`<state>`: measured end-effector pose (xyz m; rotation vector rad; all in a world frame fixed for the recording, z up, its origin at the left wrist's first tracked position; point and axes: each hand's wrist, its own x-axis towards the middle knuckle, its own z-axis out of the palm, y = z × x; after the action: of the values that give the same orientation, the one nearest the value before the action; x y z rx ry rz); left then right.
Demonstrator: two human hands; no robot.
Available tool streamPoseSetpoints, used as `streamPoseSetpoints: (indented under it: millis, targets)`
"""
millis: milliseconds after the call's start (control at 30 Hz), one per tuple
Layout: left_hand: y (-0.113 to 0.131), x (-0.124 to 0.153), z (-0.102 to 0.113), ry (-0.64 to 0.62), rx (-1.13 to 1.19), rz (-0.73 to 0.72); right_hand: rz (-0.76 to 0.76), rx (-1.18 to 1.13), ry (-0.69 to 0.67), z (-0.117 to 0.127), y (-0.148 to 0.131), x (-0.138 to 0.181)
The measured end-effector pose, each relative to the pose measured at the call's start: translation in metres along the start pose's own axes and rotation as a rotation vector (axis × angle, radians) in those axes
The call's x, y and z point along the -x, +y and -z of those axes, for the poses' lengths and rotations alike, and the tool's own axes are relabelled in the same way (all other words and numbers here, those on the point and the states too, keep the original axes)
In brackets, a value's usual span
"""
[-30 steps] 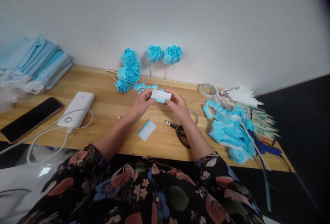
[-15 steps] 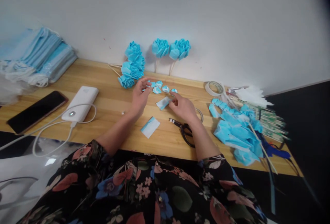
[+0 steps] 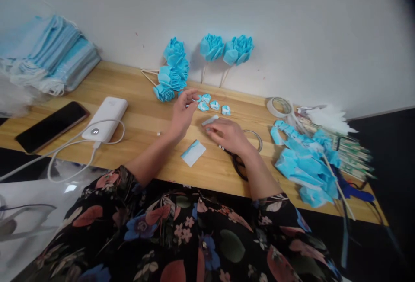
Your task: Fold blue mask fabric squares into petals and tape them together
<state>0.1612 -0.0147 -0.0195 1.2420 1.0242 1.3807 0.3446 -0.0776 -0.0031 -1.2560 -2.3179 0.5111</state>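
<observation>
My left hand point(image 3: 184, 111) hovers at the left end of a group of small folded blue-and-white pieces point(image 3: 203, 106), its fingers curved and apart with nothing visible between them. One more folded piece point(image 3: 226, 110) lies at the right of the group. Over a light rectangular piece point(image 3: 210, 120) is my right hand point(image 3: 228, 135), fingers bent and thumb apart; whether it touches the piece cannot be made out. Nearer my body lies a second pale blue-and-white rectangle point(image 3: 193, 153). Black-handled scissors point(image 3: 240, 167) are mostly hidden under my right hand and wrist.
Blue flowers on sticks point(image 3: 211, 47) stand against the wall, others lie beside them. Left are stacked face masks point(image 3: 61, 57), a phone point(image 3: 52, 126) and a cabled power bank point(image 3: 106, 117). Right are a tape roll point(image 3: 279, 107), crumpled blue material point(image 3: 304, 165) and green-white strips point(image 3: 353, 156).
My right hand has drawn back from the rightmost folded piece and now covers more of the upper rectangle and the scissors. My left hand stays by the folded pieces. The view has shifted slightly.
</observation>
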Motion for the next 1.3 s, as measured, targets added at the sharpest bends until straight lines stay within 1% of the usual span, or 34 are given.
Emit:
streamPoseSetpoints:
  millis: [67,100,167,267,333,400,500,600,667,733,833,1000,1167,1233,1300]
  targets:
    - [-0.001,0.0,-0.001,-0.006,-0.008,0.0,0.108,-0.057,-0.119,-0.006,-0.006,0.0]
    - [-0.001,0.0,-0.001,-0.01,-0.011,-0.001,0.137,-0.064,-0.15,-0.009,-0.009,0.0]
    - [-0.001,0.0,-0.002,-0.017,-0.02,0.003,0.154,-0.049,-0.173,-0.015,-0.012,-0.001]
    - [0.002,0.002,-0.003,-0.027,-0.02,0.021,0.137,0.024,-0.187,-0.022,-0.015,-0.002]
    - [0.005,0.003,-0.004,-0.044,-0.004,0.025,0.136,0.058,-0.192,-0.022,-0.015,-0.003]
    - [0.008,0.005,-0.004,-0.091,0.016,0.035,0.117,0.029,-0.185,-0.019,-0.013,-0.002]
    - [0.012,0.009,-0.006,-0.214,0.029,0.097,0.022,-0.044,-0.135,-0.006,-0.009,0.0]
    - [0.014,0.012,-0.008,-0.368,-0.017,0.148,-0.048,-0.084,-0.027,0.009,-0.006,0.002]
    - [0.014,0.013,-0.008,-0.46,-0.077,0.11,-0.072,-0.109,0.04,0.017,-0.004,0.003]
    - [0.014,0.014,-0.008,-0.504,-0.14,0.048,-0.102,-0.119,0.084,0.022,-0.002,0.003]
    - [0.013,0.014,-0.007,-0.521,-0.215,0.016,-0.133,-0.117,0.144,0.024,0.001,0.003]
    - [0.01,0.013,-0.005,-0.574,-0.252,0.113,-0.143,-0.146,0.239,0.022,0.006,0.004]
    - [0.009,0.012,-0.006,-0.54,-0.219,0.159,-0.187,-0.382,0.341,0.022,0.009,0.004]
    - [0.008,0.012,-0.006,-0.526,-0.188,0.169,-0.199,-0.463,0.355,0.021,0.01,0.003]
    - [0.008,0.012,-0.007,-0.546,-0.167,0.169,-0.182,-0.501,0.353,0.019,0.012,0.002]
